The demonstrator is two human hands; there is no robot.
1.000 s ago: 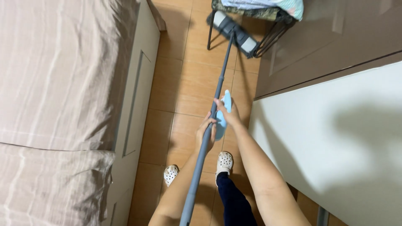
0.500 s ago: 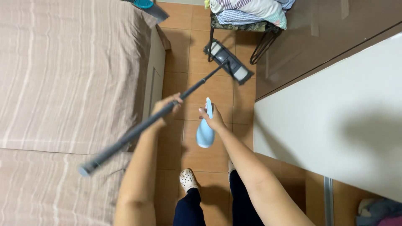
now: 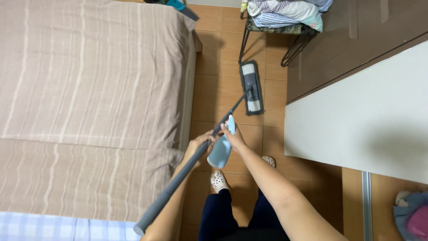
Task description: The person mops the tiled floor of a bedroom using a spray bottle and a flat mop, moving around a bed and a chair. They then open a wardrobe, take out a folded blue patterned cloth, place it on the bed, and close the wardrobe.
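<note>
Gripping mop handle (image 3: 196,156) in left hand (image 3: 199,143), spray bottle (image 3: 221,150) in right hand (image 3: 235,137).

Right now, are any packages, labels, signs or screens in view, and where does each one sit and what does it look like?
No labels, signs or screens show.
Spray bottle: the only container, held in the right hand, above the tiled floor; pale blue, tapered, plain as far as can be seen.
Mop handle: gripped by the left hand; grey, no tag visible.
</note>
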